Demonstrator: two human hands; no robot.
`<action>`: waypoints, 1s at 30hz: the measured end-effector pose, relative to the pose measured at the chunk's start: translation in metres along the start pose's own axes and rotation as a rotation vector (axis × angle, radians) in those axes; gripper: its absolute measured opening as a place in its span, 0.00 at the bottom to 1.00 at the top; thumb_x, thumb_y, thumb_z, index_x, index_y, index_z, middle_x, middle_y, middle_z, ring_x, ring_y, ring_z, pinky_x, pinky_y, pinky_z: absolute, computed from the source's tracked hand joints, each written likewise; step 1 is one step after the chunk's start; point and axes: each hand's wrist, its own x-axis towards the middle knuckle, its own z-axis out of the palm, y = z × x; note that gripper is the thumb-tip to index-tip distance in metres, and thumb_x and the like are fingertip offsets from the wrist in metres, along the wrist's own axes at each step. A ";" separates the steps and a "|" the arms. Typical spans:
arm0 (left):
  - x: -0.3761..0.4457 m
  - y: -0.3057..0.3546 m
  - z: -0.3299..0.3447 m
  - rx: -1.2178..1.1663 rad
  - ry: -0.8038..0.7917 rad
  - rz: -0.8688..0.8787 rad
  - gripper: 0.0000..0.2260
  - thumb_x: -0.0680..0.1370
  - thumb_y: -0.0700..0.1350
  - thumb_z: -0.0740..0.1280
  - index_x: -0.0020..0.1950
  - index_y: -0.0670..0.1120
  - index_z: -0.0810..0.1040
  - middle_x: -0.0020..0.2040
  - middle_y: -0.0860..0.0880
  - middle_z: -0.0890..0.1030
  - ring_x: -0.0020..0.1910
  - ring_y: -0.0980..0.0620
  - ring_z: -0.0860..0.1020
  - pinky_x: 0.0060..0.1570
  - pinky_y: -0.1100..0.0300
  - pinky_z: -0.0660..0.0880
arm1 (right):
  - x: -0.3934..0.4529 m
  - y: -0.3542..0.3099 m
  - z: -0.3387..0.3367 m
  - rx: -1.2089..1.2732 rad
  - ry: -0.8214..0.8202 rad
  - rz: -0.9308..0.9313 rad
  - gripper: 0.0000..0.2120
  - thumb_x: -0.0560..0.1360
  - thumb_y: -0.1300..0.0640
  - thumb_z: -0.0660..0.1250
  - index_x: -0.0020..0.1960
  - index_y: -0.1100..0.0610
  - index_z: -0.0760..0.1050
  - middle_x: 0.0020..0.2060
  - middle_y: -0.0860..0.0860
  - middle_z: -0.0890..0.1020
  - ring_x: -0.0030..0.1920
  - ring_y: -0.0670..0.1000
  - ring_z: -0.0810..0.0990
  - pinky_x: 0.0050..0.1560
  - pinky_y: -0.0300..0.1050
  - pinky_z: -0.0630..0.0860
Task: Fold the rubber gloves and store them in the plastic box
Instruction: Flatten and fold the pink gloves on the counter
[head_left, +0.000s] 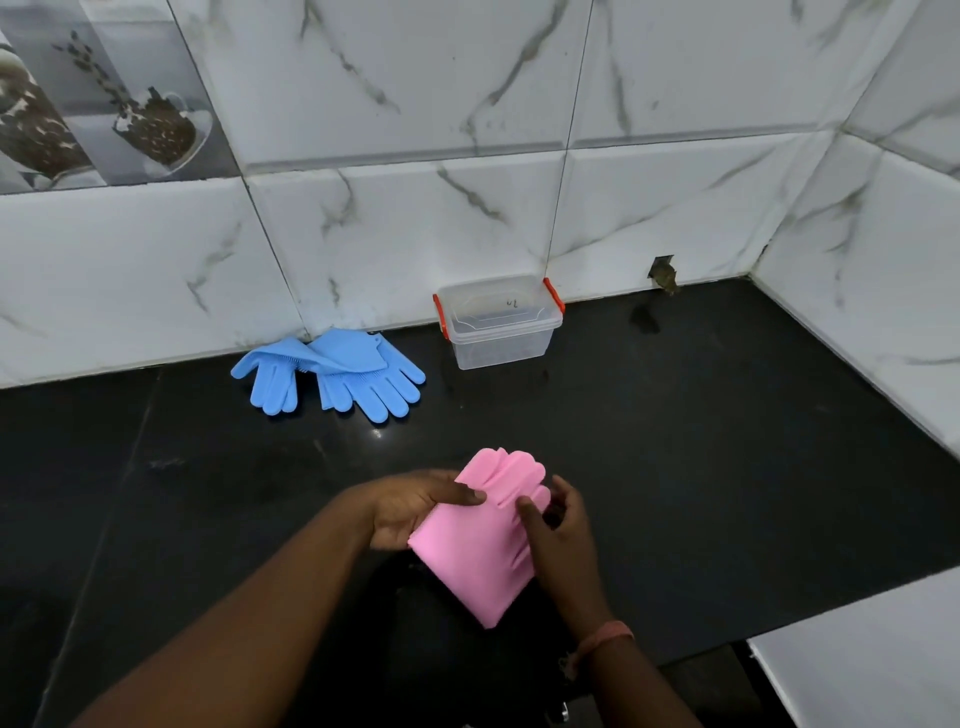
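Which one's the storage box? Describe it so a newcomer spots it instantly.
Look along the back edge of the black counter, where it meets the white marble-tiled wall. The plastic box stands there, right of the blue gloves. It is the only clear, rigid container, lidded, with orange-red clips at both ends.

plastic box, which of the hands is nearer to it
Right. The right hand is below the plastic box, nearly in line; the left hand sits further to the left. Both grip the pink gloves.

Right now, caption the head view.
Both hands, left hand and right hand, fold pink rubber gloves before a lidded clear plastic box.
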 end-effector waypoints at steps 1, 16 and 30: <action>-0.001 -0.002 -0.001 -0.058 -0.022 0.032 0.20 0.80 0.41 0.72 0.71 0.42 0.77 0.67 0.38 0.81 0.68 0.37 0.78 0.71 0.40 0.72 | -0.002 -0.002 -0.002 0.096 0.018 0.019 0.29 0.75 0.50 0.72 0.72 0.53 0.66 0.64 0.51 0.76 0.59 0.46 0.77 0.53 0.38 0.75; 0.045 0.007 0.011 -0.259 0.282 0.176 0.19 0.78 0.42 0.73 0.69 0.43 0.78 0.62 0.41 0.84 0.63 0.39 0.82 0.66 0.37 0.75 | 0.054 -0.038 -0.021 0.211 -0.206 0.185 0.14 0.74 0.47 0.72 0.55 0.54 0.79 0.49 0.52 0.85 0.50 0.53 0.83 0.44 0.48 0.80; 0.121 0.068 0.038 -0.440 0.765 0.147 0.10 0.85 0.41 0.60 0.48 0.43 0.78 0.47 0.44 0.83 0.47 0.45 0.82 0.51 0.48 0.80 | 0.177 -0.067 -0.021 -0.052 -0.131 0.137 0.18 0.73 0.46 0.74 0.44 0.62 0.77 0.40 0.54 0.80 0.41 0.51 0.78 0.39 0.44 0.72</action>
